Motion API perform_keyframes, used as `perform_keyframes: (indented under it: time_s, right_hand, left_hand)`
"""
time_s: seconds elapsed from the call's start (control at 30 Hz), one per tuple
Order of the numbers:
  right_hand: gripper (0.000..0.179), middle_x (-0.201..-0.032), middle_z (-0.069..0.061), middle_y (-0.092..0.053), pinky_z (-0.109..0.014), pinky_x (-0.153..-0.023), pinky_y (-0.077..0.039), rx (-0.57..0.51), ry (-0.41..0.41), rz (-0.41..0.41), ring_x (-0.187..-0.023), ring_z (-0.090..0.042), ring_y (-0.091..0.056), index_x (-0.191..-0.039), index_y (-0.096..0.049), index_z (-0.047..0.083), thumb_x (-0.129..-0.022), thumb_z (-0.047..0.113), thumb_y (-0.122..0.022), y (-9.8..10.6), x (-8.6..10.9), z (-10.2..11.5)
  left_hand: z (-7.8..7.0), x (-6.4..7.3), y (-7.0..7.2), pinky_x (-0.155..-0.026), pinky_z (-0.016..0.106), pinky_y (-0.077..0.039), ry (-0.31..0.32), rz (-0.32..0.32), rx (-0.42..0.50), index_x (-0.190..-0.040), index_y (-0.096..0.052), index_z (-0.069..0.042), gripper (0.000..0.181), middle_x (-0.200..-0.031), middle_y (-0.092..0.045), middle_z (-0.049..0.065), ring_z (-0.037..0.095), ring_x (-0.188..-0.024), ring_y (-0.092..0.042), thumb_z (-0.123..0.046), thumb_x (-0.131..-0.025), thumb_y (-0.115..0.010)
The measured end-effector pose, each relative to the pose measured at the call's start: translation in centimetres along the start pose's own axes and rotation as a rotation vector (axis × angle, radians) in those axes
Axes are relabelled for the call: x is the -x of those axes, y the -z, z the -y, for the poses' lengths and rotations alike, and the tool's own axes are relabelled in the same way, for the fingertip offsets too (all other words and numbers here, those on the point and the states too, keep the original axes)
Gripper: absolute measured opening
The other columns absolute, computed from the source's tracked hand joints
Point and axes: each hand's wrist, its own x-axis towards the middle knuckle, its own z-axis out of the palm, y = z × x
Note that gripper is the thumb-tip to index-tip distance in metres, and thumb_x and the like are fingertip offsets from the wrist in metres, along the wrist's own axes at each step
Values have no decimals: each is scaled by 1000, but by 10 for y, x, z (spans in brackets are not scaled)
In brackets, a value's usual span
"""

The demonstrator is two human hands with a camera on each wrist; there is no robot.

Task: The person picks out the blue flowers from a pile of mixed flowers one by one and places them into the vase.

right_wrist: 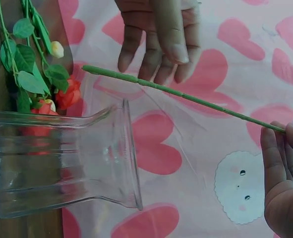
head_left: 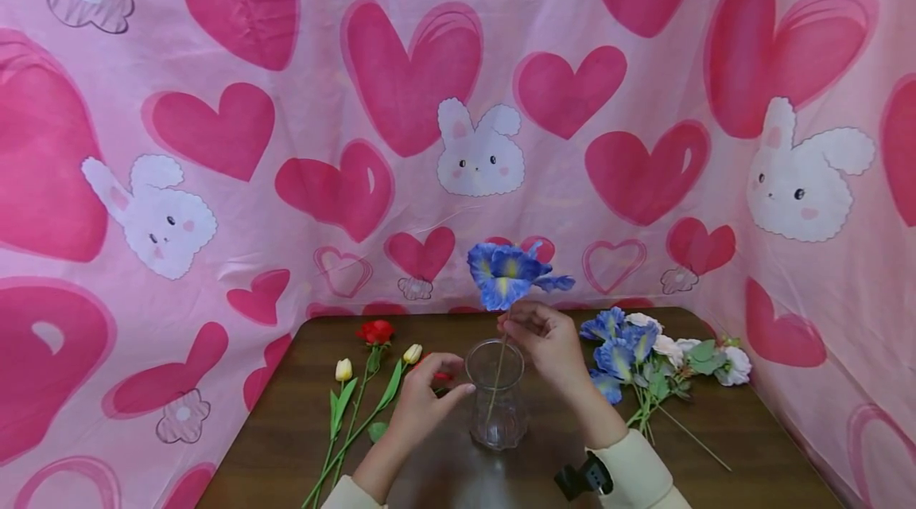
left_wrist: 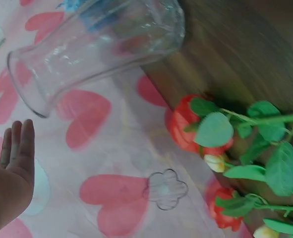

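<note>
My right hand (head_left: 554, 346) pinches the green stem (right_wrist: 210, 105) of an artificial blue iris (head_left: 501, 274) just under its bloom. The flower stands nearly upright above a clear glass vase (head_left: 498, 433). From the head, the stem overlaps the vase; in the right wrist view it slants past the rim, its lower end beside the glass. My left hand (head_left: 429, 398) is at the left of the vase's mouth, fingers relaxed and holding nothing. In the left wrist view, the left hand's fingertips (left_wrist: 27, 129) are close to the flared rim.
Red roses (head_left: 375, 332) and pale yellow tulips (head_left: 343, 370) lie on the left of the brown table (head_left: 279, 429). On the right are more blue irises (head_left: 617, 358) and whitish roses (head_left: 735, 366). A pink heart-patterned cloth (head_left: 408, 71) hangs behind and at both sides.
</note>
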Motion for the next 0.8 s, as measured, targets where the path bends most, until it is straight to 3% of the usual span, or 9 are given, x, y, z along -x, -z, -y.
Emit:
perform_keyframes:
  time_s: [0.23, 0.4, 0.57, 0.8]
  right_hand:
    - [17, -94, -26, -68, -40, -73, -57, -5, 51, 5, -84, -24, -71, -103, -64, -11, -88, -3, -68, 2, -2, -1]
    - [18, -95, -26, -68, -39, -73, -57, -4, 52, -4, -84, -28, -70, -103, -63, -11, -87, -3, -68, 3, -3, 0]
    - [16, -95, -25, -68, -35, -73, -58, 17, 51, -7, -83, -22, -71, -103, -64, -8, -88, -1, -68, 4, -5, 5]
    - [18, -95, -28, -66, -38, -73, -58, 8, 79, -18, -81, -17, -69, -103, -63, -9, -89, 0, -68, 6, -12, 17]
  left_hand:
    - [23, 4, -3, -81, 35, -55, 71, 39, -59, -118, -60, -8, 52, -108, -62, -1, 20, -99, -62, -21, -75, -86]
    - [36, 8, -14, -91, 43, -50, 170, 114, -23, -128, -55, -4, 63, -121, -60, 6, 26, -111, -57, -23, -76, -85]
    - [47, 12, -27, -96, 52, -45, 251, 189, -19, -135, -48, -3, 75, -131, -55, 13, 33, -120, -52, -33, -76, -84]
    - [58, 15, -44, -98, 55, -42, 355, 215, -18, -142, -40, -7, 87, -138, -49, 15, 34, -126, -48, -36, -74, -85]
